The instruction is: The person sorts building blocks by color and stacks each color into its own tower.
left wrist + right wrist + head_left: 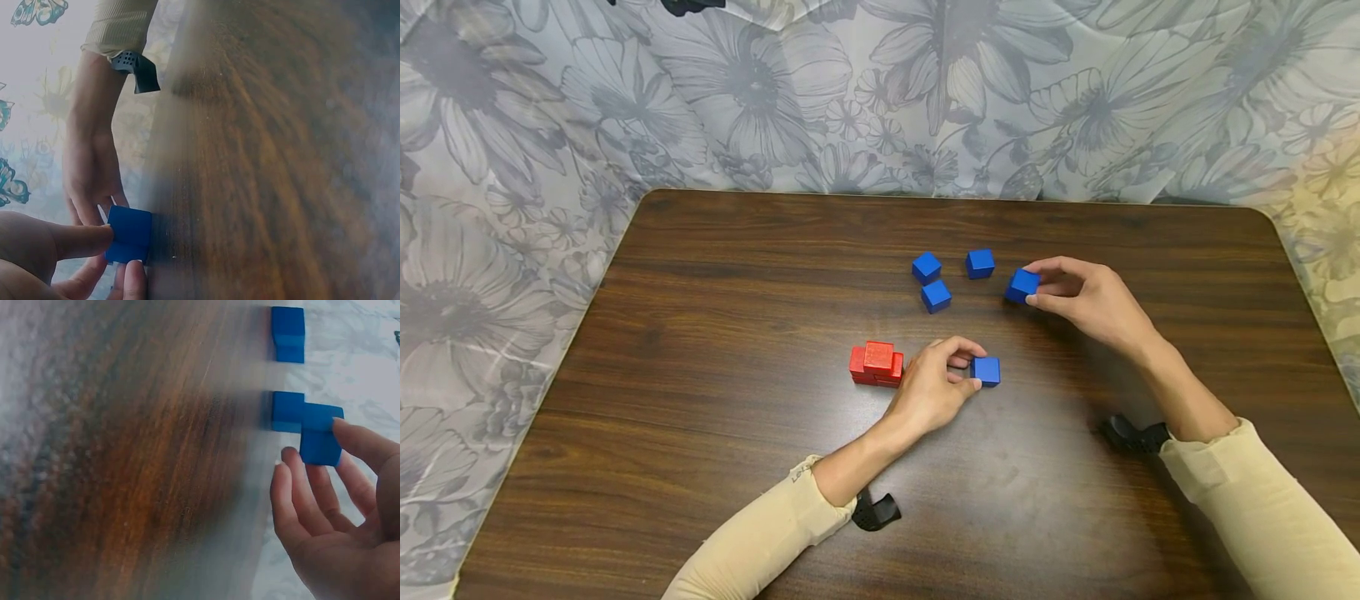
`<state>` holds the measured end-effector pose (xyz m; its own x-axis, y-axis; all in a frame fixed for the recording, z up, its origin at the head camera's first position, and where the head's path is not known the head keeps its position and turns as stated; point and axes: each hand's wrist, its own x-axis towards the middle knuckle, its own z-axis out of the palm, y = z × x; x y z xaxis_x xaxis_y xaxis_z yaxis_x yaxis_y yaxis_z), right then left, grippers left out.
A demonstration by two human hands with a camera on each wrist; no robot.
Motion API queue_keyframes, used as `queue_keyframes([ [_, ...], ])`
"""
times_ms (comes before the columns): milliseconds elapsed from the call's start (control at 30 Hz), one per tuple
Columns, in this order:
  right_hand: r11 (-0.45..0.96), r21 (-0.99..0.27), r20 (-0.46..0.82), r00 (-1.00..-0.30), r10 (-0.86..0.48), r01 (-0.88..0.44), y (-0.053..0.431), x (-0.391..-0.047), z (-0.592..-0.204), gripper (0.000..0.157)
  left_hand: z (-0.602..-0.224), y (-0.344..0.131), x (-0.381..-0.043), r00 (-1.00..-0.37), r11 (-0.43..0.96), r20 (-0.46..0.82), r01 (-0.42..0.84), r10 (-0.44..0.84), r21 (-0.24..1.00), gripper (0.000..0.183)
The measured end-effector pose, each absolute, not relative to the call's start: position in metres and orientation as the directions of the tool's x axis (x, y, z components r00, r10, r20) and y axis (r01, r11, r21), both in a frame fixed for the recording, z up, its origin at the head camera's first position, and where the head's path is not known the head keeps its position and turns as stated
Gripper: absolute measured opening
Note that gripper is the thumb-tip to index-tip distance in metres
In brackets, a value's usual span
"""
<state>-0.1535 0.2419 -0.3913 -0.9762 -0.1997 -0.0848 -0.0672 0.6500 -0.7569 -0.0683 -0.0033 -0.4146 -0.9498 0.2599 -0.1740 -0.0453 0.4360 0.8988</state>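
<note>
In the head view my left hand pinches a blue cube between thumb and fingers. The same cube rests against the tabletop in the left wrist view. My right hand holds another blue cube by its sides. Seen from the right wrist, this cube is raised off the table. Three more blue cubes lie beyond the hands: one at the back, one at the left and one nearer. Just left of my left hand stands a small stack of red blocks.
Everything lies on a dark wood-grain table with rounded far corners. A floral cloth hangs behind it. Black wrist mounts sit at the left cuff and the right cuff.
</note>
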Motion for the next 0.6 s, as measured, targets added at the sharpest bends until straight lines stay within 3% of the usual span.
queue_keyframes([
  [600, 0.588, -0.798, -0.005, -0.974, -0.229, -0.134, 0.241, -0.13, -0.39, 0.036, -0.414, -0.003, -0.068, -0.948, 0.441, -0.178, -0.046, 0.263, 0.896, 0.033],
])
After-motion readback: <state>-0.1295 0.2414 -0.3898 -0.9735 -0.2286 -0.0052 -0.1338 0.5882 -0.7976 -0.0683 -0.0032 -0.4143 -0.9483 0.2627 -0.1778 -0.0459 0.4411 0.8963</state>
